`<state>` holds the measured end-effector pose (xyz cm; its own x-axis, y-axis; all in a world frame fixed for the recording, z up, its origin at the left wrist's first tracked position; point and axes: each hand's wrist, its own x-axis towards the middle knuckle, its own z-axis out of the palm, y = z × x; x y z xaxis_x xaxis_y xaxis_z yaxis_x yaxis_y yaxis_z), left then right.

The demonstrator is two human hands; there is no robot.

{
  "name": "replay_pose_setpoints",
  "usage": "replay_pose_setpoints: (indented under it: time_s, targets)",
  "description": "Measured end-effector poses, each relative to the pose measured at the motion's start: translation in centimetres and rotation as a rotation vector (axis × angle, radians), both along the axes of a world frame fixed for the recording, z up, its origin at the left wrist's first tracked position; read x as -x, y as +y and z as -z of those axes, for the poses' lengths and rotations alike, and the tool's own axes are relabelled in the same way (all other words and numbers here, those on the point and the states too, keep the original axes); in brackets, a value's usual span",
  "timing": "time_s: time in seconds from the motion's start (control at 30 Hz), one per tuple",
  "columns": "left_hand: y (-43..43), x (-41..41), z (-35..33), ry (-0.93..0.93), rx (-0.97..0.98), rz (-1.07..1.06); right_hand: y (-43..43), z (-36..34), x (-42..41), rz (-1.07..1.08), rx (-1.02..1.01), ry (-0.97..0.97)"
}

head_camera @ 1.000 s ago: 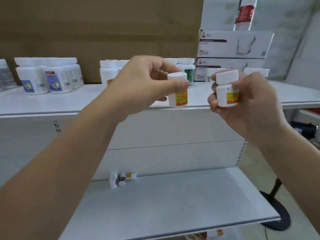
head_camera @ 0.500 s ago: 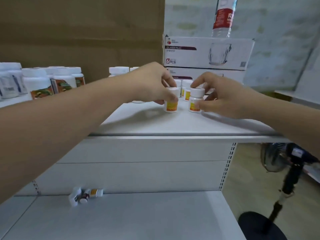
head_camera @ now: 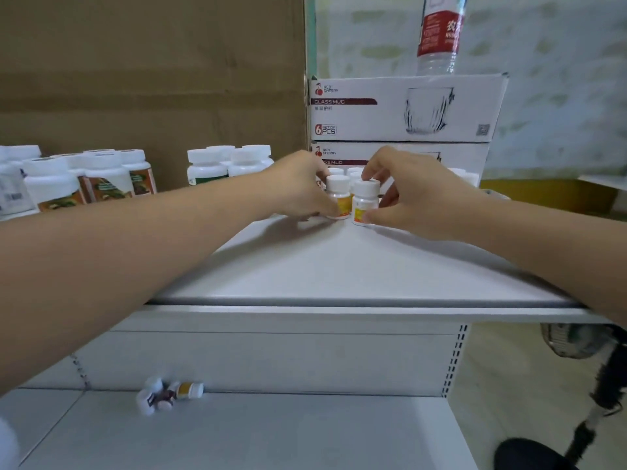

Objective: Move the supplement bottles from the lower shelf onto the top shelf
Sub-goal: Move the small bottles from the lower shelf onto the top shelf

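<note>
Two small white bottles with yellow labels stand side by side on the top shelf [head_camera: 339, 266]. My left hand [head_camera: 298, 184] grips the left bottle [head_camera: 339, 198] from the left. My right hand [head_camera: 414, 195] grips the right bottle [head_camera: 364, 201], thumb low on its front and fingers over the cap. More small bottles of the same kind [head_camera: 353, 172] stand just behind them, partly hidden. On the lower shelf [head_camera: 271, 432], a few small bottles [head_camera: 169, 395] lie on their sides against the back panel.
Larger white supplement jars [head_camera: 84, 178] and another group [head_camera: 227, 162] line the back left of the top shelf. Stacked glass-mug boxes [head_camera: 403, 110] with a water bottle [head_camera: 439, 35] on top stand behind my hands. A fan stand [head_camera: 597, 395] is on the floor at right.
Both hands brought the bottles from the air down onto the top shelf and slid them closer together and back toward the row behind. The view moved closer.
</note>
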<state>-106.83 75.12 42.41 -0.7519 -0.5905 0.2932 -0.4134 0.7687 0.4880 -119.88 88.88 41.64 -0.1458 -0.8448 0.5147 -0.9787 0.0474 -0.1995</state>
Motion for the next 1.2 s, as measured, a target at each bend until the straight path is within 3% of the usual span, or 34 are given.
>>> replay_pose_setpoints:
  time_s: [0.27,0.5,0.7,0.87,1.0,1.2]
  targets:
    - [-0.7,0.8,0.7,0.018,0.054,-0.051,-0.4,0.7,0.3,0.003,0.014,-0.046]
    - [-0.1,-0.1,0.6,-0.114,0.225,-0.132,-0.4,0.8,0.2,0.063,-0.023,-0.001]
    - [2.3,-5.5,-0.9,-0.299,0.346,-0.059,2.0,-1.1,-2.4,0.174,-0.068,0.198]
    - [3.1,-12.9,-1.7,-0.363,0.329,-0.045,4.1,-0.7,-7.1,0.188,-0.21,0.094]
    - [3.4,-20.1,-0.8,-0.328,0.334,-0.075,5.9,0.7,-11.5,0.206,-0.153,-0.019]
    - [4.1,-30.5,2.6,-0.065,0.405,-0.112,7.9,4.0,-19.0,0.279,0.025,-0.025]
